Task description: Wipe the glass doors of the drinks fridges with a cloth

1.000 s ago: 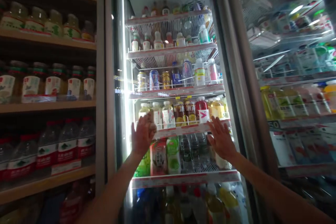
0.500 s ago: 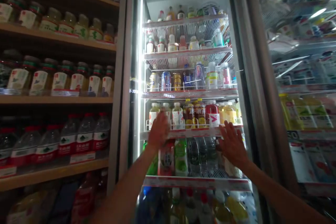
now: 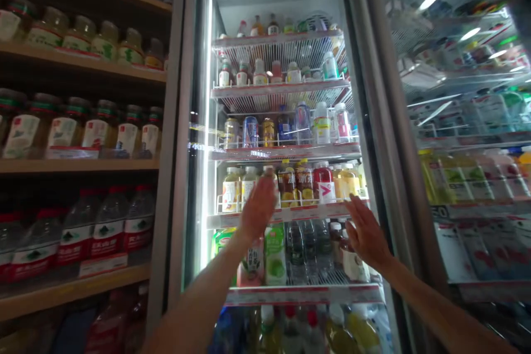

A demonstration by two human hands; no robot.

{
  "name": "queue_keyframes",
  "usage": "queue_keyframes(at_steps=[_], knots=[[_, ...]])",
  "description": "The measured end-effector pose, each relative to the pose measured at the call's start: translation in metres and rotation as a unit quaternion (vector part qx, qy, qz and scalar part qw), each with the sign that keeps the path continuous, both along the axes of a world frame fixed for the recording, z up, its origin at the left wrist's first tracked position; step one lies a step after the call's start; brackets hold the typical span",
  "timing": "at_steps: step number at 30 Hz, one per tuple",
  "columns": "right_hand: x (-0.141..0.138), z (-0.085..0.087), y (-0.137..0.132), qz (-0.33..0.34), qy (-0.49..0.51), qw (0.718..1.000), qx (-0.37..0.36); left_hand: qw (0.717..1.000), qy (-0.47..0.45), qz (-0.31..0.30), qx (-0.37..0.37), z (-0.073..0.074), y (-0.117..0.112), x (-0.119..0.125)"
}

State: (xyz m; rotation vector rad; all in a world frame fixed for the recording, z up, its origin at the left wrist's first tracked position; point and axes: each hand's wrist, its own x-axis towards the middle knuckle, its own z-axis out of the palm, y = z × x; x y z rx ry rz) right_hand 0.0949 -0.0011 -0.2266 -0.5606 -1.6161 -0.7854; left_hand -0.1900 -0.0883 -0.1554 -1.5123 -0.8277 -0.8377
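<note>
A lit drinks fridge stands in front of me, its wire shelves packed with bottles and cans. My left hand is raised in front of the middle shelf, fingers stretched out, covering a white-labelled bottle. It holds nothing. My right hand is spread flat at the shelf's right end, near the door frame, close to a small brown bottle. A red bottle and brown tea bottles stand between the hands. Clear water bottles fill the shelf below.
Wooden shelves on the left carry labelled jars, with large water bottles below. A second glass-doored fridge on the right reflects ceiling lights. Green bottles and coloured caps fill the lower fridge shelves.
My left hand has slid right along the middle shelf, from the yellowish bottles to the white-labelled one. My right hand has dropped slightly near the right frame. The view swung a little.
</note>
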Motion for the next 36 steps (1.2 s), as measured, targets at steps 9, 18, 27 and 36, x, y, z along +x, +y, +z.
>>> queue_keyframes(at_steps=[9,18,27,36], knots=[[0.029,-0.006,-0.002,0.037,0.050,0.998,-0.012,0.996,-0.088,-0.001,0.013,0.021,0.034,0.056],[0.085,-0.008,-0.010,0.023,0.086,0.996,0.008,0.968,0.235,-0.004,-0.085,-0.034,0.058,0.167],[0.066,-0.026,-0.005,0.052,0.068,0.996,-0.020,0.997,-0.070,-0.007,0.017,0.042,0.048,0.095],[0.026,-0.023,0.011,-0.051,-0.010,0.998,-0.029,0.998,0.051,0.008,-0.027,0.018,0.016,0.034]])
